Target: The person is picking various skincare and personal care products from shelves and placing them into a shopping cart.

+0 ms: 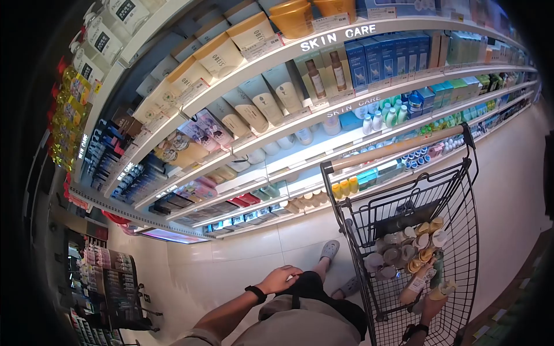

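Observation:
My left hand (281, 280), with a black band at the wrist, rests on my dark shorts (311, 285) near the thigh, its fingers loosely bent and nothing visible in it. My right hand (430, 307) reaches into the shopping cart (370, 288), closed around a pale container with a yellowish end (443, 289). Beside it in the cart lies a pinkish bottle with a label (416, 284). Several round white and gold-rimmed containers (407, 252) are grouped further up in the basket, next to a dark green bottle (438, 266).
Long shelves marked SKIN CARE (337, 39) hold tubes, boxes and bottles across the top. The cart's brown handle (398, 147) lies close to the lower shelves. A dark rack of goods (118, 282) stands at the lower left. My grey shoe (330, 248) is on the pale floor.

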`<state>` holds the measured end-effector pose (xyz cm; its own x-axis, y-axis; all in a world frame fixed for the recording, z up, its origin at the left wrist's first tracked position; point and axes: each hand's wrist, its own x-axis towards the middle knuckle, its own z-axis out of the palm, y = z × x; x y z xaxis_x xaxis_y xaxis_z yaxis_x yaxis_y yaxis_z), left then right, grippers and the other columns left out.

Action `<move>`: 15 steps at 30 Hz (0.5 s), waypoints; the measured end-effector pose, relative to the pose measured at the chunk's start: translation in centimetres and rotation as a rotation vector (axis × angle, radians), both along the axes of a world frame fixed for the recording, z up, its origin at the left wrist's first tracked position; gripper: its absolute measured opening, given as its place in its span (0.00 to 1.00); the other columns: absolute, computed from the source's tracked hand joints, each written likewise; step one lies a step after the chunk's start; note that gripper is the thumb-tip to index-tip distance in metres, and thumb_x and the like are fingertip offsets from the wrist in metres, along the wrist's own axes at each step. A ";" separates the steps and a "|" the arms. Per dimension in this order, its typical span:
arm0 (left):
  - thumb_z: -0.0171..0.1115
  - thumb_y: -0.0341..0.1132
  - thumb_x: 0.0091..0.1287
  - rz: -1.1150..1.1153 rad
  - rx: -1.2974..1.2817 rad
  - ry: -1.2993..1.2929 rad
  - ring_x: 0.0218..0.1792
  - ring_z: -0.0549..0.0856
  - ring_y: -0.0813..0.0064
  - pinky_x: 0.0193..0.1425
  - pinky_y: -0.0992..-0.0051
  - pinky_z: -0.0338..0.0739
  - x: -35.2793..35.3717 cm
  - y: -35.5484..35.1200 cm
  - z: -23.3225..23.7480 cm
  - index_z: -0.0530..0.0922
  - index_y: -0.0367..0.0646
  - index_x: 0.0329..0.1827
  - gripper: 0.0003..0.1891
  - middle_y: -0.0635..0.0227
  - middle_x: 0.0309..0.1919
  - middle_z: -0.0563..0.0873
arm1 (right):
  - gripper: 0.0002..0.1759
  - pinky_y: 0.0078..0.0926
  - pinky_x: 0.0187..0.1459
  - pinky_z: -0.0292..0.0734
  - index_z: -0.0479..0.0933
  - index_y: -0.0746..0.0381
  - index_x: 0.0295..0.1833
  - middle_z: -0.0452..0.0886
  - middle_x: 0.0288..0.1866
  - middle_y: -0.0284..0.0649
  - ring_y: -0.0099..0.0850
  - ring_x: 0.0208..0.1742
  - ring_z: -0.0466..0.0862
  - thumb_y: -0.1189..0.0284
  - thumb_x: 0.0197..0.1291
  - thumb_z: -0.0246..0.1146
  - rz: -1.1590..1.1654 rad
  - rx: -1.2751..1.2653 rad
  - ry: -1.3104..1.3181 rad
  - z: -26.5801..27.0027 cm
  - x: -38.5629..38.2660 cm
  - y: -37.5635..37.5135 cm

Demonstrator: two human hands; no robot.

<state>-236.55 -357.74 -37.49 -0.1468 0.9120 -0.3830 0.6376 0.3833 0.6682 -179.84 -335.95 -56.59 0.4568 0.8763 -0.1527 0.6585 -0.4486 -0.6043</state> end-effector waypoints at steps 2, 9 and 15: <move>0.60 0.34 0.71 -0.044 0.090 -0.067 0.49 0.85 0.58 0.55 0.64 0.80 1.7 3.0 1.4 0.80 0.43 0.58 0.14 0.59 0.47 0.85 | 0.52 0.44 0.68 0.69 0.57 0.66 0.74 0.71 0.65 0.54 0.50 0.67 0.75 0.74 0.40 0.74 0.037 0.022 0.016 4.8 -1.3 -0.7; 0.65 0.36 0.70 -0.241 0.284 -0.222 0.55 0.83 0.61 0.62 0.64 0.78 9.0 11.1 8.8 0.77 0.46 0.64 0.20 0.61 0.54 0.82 | 0.60 0.42 0.69 0.68 0.49 0.65 0.78 0.67 0.66 0.50 0.44 0.68 0.73 0.79 0.37 0.74 0.199 0.197 0.356 21.2 -8.9 -2.6; 0.69 0.40 0.67 -0.354 0.616 -0.477 0.68 0.74 0.56 0.70 0.62 0.72 15.2 12.7 11.5 0.67 0.43 0.73 0.33 0.57 0.66 0.74 | 0.59 0.38 0.63 0.72 0.54 0.67 0.73 0.68 0.61 0.47 0.38 0.62 0.74 0.74 0.34 0.79 0.528 0.276 0.556 28.3 -16.5 -4.8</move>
<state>-221.39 -345.08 -25.96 0.2369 0.9394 0.2479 0.2484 -0.3052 0.9193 -196.34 -340.79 -28.28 -0.1058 0.9942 0.0175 0.3126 0.0499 -0.9486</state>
